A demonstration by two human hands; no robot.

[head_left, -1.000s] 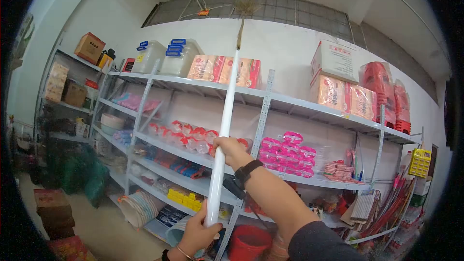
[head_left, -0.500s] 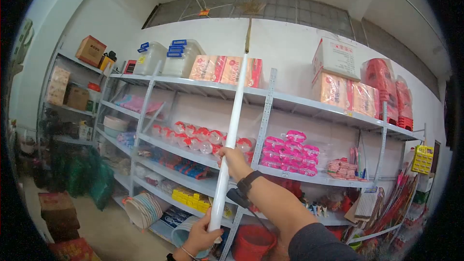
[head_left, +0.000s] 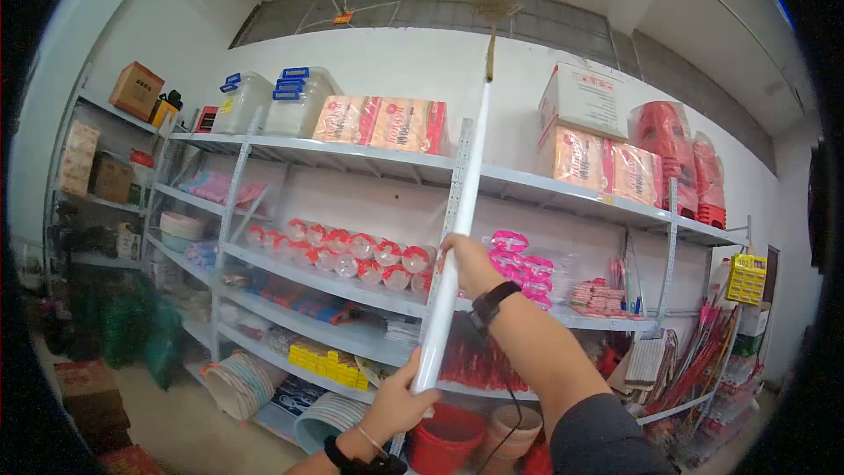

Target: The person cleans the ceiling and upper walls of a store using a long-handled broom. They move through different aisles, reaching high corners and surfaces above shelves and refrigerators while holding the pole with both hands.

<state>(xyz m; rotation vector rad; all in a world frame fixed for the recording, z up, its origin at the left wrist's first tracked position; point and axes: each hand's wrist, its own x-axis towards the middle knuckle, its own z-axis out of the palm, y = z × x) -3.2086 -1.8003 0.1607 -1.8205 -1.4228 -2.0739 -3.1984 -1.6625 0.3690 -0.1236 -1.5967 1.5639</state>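
Observation:
A long white pole rises steeply in front of me, tilted a little to the right. A thin brown stick extends from its top, with a straw-like bristle head up against the grey panel near the ceiling. My left hand is closed around the pole's bottom end. Farther up, my right hand grips it with the fingers wrapped round. Each wrist wears a dark band, and a black cord hangs below the right one.
Metal shelving spans the wall behind the pole. Its top holds lidded plastic bins, tissue packs and a white carton. Buckets, including a red one, stand low in front. Brooms and mops lean at the right.
The pole has swung to the right, its bristle head moving right along the upper panel. Both hands keep their hold on it, and the view has turned slightly right.

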